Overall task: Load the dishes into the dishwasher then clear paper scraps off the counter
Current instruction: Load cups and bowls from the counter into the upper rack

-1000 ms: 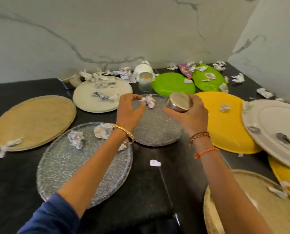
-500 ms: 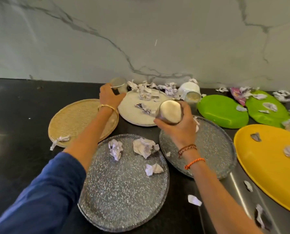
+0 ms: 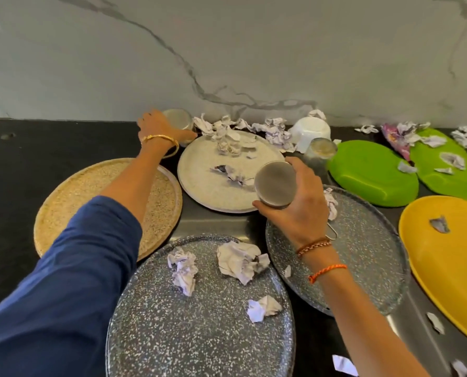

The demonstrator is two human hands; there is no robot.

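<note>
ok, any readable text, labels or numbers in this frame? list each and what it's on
None readable.
Crumpled paper scraps: dark purplish print marks, too blurred to read.
Purple wrapper by the green plates: a pattern, no legible words.
Steel cup in the right hand: no marking visible.

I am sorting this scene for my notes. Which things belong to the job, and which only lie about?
Job:
- steel cup held by right hand
- cup gripped by left hand
- grey speckled plate
- paper scraps

Lying about:
- marble wall
- bangle
</note>
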